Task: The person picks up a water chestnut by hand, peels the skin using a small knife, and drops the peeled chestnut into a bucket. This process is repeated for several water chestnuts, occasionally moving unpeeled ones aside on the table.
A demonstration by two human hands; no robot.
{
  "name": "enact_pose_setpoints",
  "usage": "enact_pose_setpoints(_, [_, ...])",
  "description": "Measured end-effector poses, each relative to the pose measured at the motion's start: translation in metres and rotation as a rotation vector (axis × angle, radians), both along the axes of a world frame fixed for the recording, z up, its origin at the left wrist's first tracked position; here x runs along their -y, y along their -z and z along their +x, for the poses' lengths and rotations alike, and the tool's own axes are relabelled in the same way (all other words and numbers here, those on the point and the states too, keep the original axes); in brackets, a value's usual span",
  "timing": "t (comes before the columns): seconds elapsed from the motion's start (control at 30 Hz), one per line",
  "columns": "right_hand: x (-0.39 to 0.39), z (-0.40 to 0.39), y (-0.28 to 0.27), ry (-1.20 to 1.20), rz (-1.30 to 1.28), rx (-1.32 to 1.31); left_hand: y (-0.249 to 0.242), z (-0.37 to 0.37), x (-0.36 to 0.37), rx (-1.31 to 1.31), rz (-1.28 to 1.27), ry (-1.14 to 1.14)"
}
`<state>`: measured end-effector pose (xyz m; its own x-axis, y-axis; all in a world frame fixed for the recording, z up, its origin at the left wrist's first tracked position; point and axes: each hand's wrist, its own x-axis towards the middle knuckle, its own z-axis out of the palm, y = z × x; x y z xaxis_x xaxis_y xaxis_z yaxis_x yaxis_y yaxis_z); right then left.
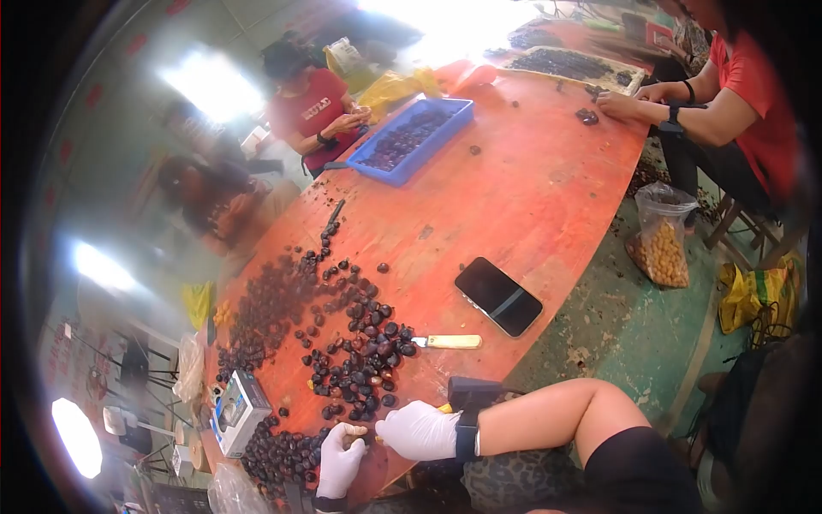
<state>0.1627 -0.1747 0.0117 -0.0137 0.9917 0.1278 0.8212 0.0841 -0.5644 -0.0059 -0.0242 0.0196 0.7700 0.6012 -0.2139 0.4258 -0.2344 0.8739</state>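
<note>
My left hand (341, 460), in a white glove, is at the table's near edge with thumb and finger curled round a chestnut (356, 439), mostly covered by the fingers. Right beside it, my gloved right hand (419, 431) is closed on a knife with a yellow handle (445, 409); its blade cannot be made out. Dark brown chestnuts (364, 334) lie loose just beyond both hands. Another heap of chestnuts (282, 458) is left of my left hand. A second knife with a cream handle (454, 341) rests beside the loose chestnuts.
A black phone (499, 296) lies on the red table (505, 197). A small box (239, 413) stands at the left edge. Farther off are a blue tray (411, 141) of chestnuts and people at work. A bag of peeled chestnuts (661, 248) sits on the floor.
</note>
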Motion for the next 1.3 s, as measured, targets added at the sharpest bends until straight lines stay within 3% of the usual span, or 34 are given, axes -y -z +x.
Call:
enact_pose_setpoints(0.23, [0.001,0.000,0.000,-0.003,-0.034,-0.023,-0.004,-0.002,0.009,0.082,-0.050,-0.024])
enact_pose_setpoints(0.33, [0.004,0.001,-0.003,0.006,-0.014,-0.034,-0.001,-0.008,0.000,0.009,0.149,0.120])
enact_pose_setpoints(0.43, [0.005,0.002,-0.008,0.021,-0.039,-0.002,-0.003,-0.008,0.002,0.057,0.138,0.091])
enact_pose_setpoints(0.57, [0.007,-0.002,-0.011,0.156,0.094,0.027,0.003,-0.012,0.000,0.140,0.212,0.100])
enact_pose_setpoints(0.63, [0.003,-0.002,-0.015,0.213,0.128,0.120,0.005,-0.012,0.001,0.106,0.085,0.082])
enact_pose_setpoints(0.67, [0.000,-0.003,-0.018,0.252,0.100,0.161,0.007,-0.013,0.000,0.087,0.170,0.136])
enact_pose_setpoints(0.83, [-0.009,-0.006,-0.020,0.171,0.064,0.339,-0.016,-0.003,0.007,0.014,0.307,0.133])
enact_pose_setpoints(1.3, [-0.023,-0.014,-0.021,0.068,0.060,0.425,-0.002,-0.006,-0.001,0.042,0.247,0.131])
